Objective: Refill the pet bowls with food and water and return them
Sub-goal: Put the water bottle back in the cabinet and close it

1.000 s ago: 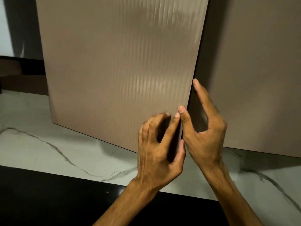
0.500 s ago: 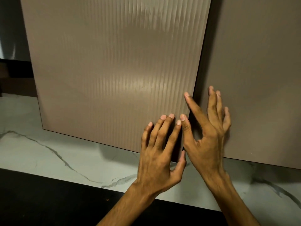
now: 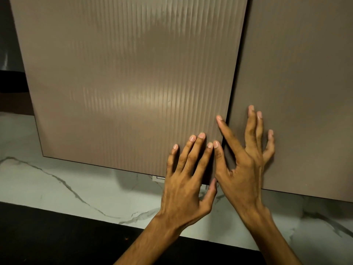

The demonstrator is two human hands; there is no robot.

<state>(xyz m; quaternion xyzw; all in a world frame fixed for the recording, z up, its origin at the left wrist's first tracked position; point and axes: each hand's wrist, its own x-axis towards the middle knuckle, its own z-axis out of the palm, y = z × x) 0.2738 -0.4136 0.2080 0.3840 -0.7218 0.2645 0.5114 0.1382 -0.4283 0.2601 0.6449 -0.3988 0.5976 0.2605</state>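
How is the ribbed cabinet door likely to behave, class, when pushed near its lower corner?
The ribbed cabinet door looks like a flat rigid panel, so it probably swings as one piece rather than bending. No handle shows, so gripping it may be awkward. The left hand and right hand press it with straight fingers.

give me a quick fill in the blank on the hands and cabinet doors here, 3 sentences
1. Both hands lie with fingers spread against the two cabinet ____.
2. The left hand rests on the ____ door, the one with vertical grooves.
3. Below the doors runs a white ____ wall with grey veins, above the black counter; the right hand spans the seam onto the plain door.

Missing words: doors; ribbed; marble
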